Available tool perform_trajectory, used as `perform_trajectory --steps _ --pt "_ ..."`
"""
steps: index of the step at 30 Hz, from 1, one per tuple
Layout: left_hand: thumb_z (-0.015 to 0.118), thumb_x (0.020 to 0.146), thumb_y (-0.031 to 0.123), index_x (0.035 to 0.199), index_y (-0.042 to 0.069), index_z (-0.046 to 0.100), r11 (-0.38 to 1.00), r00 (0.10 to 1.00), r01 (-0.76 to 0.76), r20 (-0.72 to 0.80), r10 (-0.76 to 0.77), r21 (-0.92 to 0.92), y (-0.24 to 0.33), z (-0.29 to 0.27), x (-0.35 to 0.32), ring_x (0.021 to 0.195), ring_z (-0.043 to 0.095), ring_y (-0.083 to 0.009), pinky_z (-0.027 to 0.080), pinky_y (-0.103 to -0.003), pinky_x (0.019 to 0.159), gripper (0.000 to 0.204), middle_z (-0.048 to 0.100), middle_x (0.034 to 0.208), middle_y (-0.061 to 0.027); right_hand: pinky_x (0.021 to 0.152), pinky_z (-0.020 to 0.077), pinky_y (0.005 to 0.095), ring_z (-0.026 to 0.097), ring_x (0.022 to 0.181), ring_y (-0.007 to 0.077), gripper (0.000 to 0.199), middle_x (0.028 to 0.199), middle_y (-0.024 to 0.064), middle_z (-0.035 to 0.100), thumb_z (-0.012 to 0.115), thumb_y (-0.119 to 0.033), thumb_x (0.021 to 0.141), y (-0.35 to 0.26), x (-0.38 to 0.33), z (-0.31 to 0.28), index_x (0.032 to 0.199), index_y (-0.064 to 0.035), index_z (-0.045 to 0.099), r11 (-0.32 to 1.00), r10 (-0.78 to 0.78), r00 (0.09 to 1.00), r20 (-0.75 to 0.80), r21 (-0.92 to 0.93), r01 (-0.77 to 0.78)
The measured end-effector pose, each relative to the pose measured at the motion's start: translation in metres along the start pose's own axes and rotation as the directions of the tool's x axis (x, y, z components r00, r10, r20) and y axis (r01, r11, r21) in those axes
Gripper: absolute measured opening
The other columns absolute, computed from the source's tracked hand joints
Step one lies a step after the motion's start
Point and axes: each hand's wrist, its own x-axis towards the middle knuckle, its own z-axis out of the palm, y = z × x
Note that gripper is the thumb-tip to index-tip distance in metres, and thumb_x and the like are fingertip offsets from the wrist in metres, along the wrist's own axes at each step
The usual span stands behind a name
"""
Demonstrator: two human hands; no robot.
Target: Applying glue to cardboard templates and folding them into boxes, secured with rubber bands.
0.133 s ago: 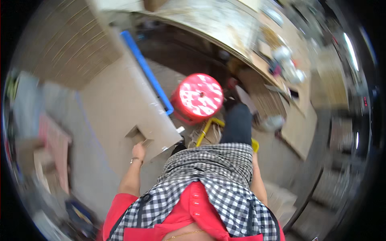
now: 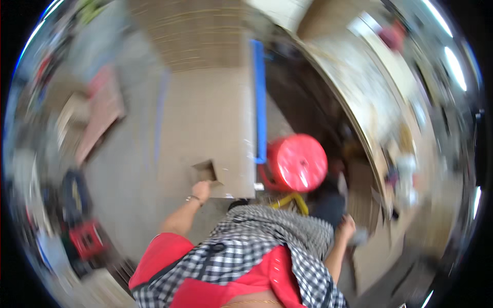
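My left hand (image 2: 202, 191) is closed on the edge of a square cut-out in a large brown cardboard box (image 2: 205, 123). Its fingers reach into the opening (image 2: 206, 172), and a bracelet circles the wrist. On the other side of my body, my right hand (image 2: 348, 227) hangs beside my dark-clad leg (image 2: 328, 209). Motion blur smears its fingers, and I cannot make out anything held there. A red round stool (image 2: 300, 162) stands between the box and the workbench, ahead of my legs.
Along the box's right side runs a blue bar (image 2: 259, 102). A yellow frame (image 2: 290, 201) lies at the stool's foot. To the right stands a long workbench (image 2: 354, 77) with cardboard (image 2: 362, 200) below. Far left are a pinkish board (image 2: 105, 110) and a red crate-like thing (image 2: 87, 238).
My view has swung left, so the box, stool and bench appear further right. My left hand stays at the cut-out. My right hand, hidden earlier beside my apron, now shows.
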Motion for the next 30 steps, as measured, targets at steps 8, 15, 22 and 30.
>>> perform_trajectory --steps 8,15,22,30 --pt "0.055 0.073 0.008 0.091 0.007 0.064 0.953 0.946 0.301 -0.132 -0.295 0.028 0.05 0.003 -0.054 0.082 0.065 -0.0352 0.051 -0.047 0.071 0.02 0.066 0.082 -0.0193 0.092 0.0432 0.037 0.056 0.106 0.0277 0.035 0.112 0.0176 0.06 0.058 -0.017 0.09 -0.088 0.112 0.205 0.118 0.0049 0.057 0.567 -0.468 0.466 0.75 -0.15 0.81" --pt "0.056 0.073 0.009 0.089 0.005 0.064 0.935 0.889 0.353 -0.299 -0.346 -0.03 0.226 0.017 0.075 0.08 0.064 -0.0368 0.051 -0.048 0.07 0.018 0.065 0.081 -0.0199 0.109 0.0176 0.0564 0.026 0.136 0.0387 0.057 0.146 0.0192 0.032 0.05 -0.038 0.091 -0.153 0.285 0.297 0.14 -0.0107 0.039 -0.095 -0.518 0.372 0.77 -0.485 0.869" --pt "0.058 0.072 0.007 0.084 0.003 0.062 0.913 0.828 0.407 -0.414 -0.379 -0.021 0.335 -0.011 0.095 0.079 0.062 -0.04 0.049 -0.049 0.07 0.013 0.064 0.08 -0.023 0.11 0.0123 0.0575 0.019 0.138 0.0404 0.07 0.149 0.018 0.026 0.052 -0.05 0.085 -0.165 0.277 0.297 0.142 -0.0127 0.035 -0.009 -0.477 0.351 0.806 -0.404 0.915" --pt "0.057 0.074 0.005 0.085 0.003 0.061 0.848 0.646 0.528 -0.626 -0.438 -0.048 0.355 -0.085 0.048 0.082 0.06 -0.0414 0.048 -0.049 0.072 0.012 0.063 0.083 -0.0221 0.109 0.0103 0.0614 0.013 0.139 0.0428 0.087 0.151 0.0209 0.019 0.068 -0.045 0.074 -0.178 0.28 0.292 0.145 -0.0132 0.029 0.041 -0.435 0.357 0.827 -0.378 0.925"
